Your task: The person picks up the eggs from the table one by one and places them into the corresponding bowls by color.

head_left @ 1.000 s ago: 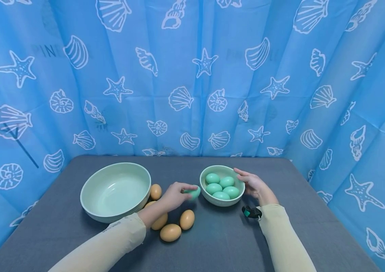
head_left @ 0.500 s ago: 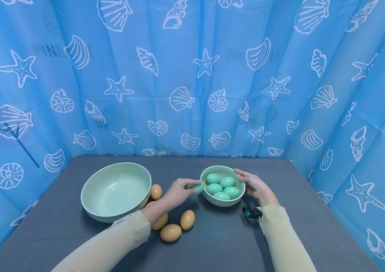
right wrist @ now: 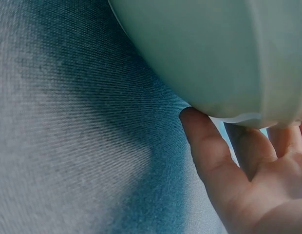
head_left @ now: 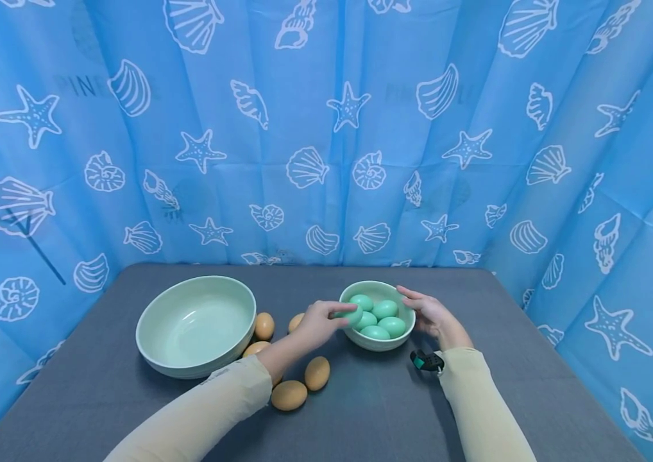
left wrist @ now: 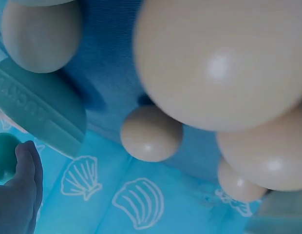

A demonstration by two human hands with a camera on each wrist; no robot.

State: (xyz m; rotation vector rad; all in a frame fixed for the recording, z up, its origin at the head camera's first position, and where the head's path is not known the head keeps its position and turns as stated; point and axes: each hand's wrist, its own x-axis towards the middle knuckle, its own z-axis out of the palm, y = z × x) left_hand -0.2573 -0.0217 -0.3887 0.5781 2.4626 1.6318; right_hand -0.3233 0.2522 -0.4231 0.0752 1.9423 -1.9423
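My left hand [head_left: 321,321] pinches a green egg [head_left: 352,315] at the left rim of the small pale-green bowl [head_left: 374,344]. Several more green eggs [head_left: 385,309] lie inside that bowl. In the left wrist view the green egg [left wrist: 5,156] shows at the left edge, against the fingers. My right hand [head_left: 433,316] holds the small bowl at its right side, with a digit over the rim. From the right wrist view, digits of the right hand [right wrist: 248,175] touch the outer wall of the bowl [right wrist: 204,58]; some fingertips are hidden behind it.
A large pale-green bowl [head_left: 150,359] with nothing in it stands at the left. Several brown eggs [head_left: 288,395] lie loose between the bowls, some partly hidden by the left forearm. A black wristband [head_left: 427,360] sits at the right wrist. A blue shell-patterned curtain [head_left: 326,128] hangs behind the grey table [head_left: 384,417].
My left hand has moved right with the green egg, from beside the small bowl to over its left rim. Another brown egg shows behind the left wrist. The right hand stays in place.
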